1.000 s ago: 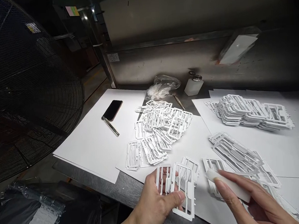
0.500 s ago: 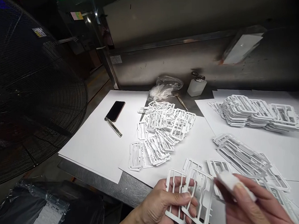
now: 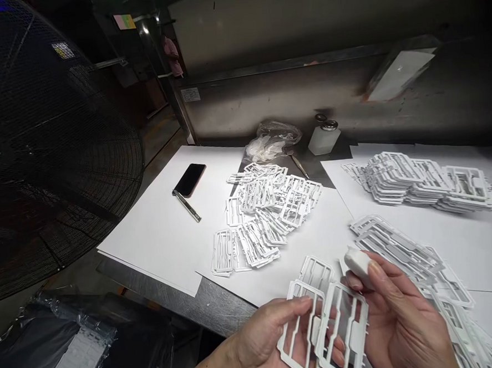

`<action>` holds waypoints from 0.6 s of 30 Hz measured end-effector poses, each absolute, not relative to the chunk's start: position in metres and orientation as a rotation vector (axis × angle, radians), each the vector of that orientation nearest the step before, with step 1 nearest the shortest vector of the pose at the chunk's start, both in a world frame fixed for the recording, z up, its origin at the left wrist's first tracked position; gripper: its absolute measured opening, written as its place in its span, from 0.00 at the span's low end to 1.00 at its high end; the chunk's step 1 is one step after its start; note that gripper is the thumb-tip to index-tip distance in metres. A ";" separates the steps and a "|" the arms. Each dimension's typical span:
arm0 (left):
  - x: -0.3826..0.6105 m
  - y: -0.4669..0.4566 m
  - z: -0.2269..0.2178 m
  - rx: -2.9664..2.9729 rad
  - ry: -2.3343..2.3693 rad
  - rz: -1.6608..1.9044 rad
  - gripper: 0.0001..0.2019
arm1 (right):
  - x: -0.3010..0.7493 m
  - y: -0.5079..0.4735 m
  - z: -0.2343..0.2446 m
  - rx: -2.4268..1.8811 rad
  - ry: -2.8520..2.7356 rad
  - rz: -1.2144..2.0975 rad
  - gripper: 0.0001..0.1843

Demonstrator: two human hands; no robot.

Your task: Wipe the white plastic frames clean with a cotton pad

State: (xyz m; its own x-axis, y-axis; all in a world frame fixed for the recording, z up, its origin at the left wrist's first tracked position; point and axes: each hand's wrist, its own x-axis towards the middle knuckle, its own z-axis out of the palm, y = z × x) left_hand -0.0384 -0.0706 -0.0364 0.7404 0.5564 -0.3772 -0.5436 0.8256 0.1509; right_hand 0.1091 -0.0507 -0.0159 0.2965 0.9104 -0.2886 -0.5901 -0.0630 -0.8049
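Observation:
My left hand (image 3: 261, 338) grips two white plastic frames (image 3: 327, 329) at the near table edge, thumb across the top of the left one. My right hand (image 3: 398, 322) is beside them on the right, pinching a small white pad (image 3: 357, 260) between thumb and fingers just above the frames. One more white frame (image 3: 315, 268) lies flat on the paper behind them.
A loose heap of white frames (image 3: 268, 210) covers the middle of the white paper (image 3: 161, 233); a row of neat stacks (image 3: 425, 181) lies at the right, and flat frames (image 3: 400, 249) lie nearer. A phone (image 3: 189, 179), pen (image 3: 186, 205), plastic bag (image 3: 270, 141) and dispenser bottle (image 3: 323, 136) sit behind. A black fan (image 3: 39, 146) stands left.
My left hand has drawn the two frames nearer and to the right. My right hand has lifted and turned, bringing the white pad above them.

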 end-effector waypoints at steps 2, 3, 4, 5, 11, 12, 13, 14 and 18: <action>-0.038 -0.071 -0.037 0.026 0.405 0.598 0.20 | 0.112 -0.050 -0.017 -1.040 -0.379 1.287 0.25; -0.038 -0.072 -0.036 0.019 0.400 0.586 0.22 | 0.113 -0.050 -0.017 -1.043 -0.371 1.294 0.25; -0.038 -0.072 -0.035 0.016 0.401 0.575 0.22 | 0.114 -0.049 -0.017 -1.048 -0.364 1.305 0.25; -0.038 -0.073 -0.034 0.024 0.412 0.577 0.22 | 0.115 -0.049 -0.017 -1.053 -0.359 1.317 0.25; -0.035 -0.075 -0.023 0.197 0.461 0.702 0.14 | 0.107 -0.051 -0.017 -1.168 -0.398 1.329 0.26; -0.034 -0.075 -0.022 0.203 0.458 0.704 0.14 | 0.104 -0.052 -0.017 -1.217 -0.428 1.314 0.27; -0.033 -0.076 -0.020 0.206 0.465 0.703 0.15 | 0.101 -0.053 -0.018 -1.267 -0.461 1.295 0.28; -0.032 -0.076 -0.018 0.208 0.485 0.709 0.15 | 0.099 -0.054 -0.018 -1.309 -0.495 1.276 0.29; -0.035 -0.074 -0.018 0.206 0.659 0.795 0.14 | 0.099 -0.055 -0.016 -1.373 -0.585 1.225 0.31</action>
State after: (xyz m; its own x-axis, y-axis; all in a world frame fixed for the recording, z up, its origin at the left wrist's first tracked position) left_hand -0.0348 -0.0739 -0.0181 0.5144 0.7178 -0.4692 -0.5939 0.6929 0.4089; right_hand 0.0989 -0.0548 -0.0160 0.3315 0.8852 -0.3264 -0.3023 -0.2281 -0.9255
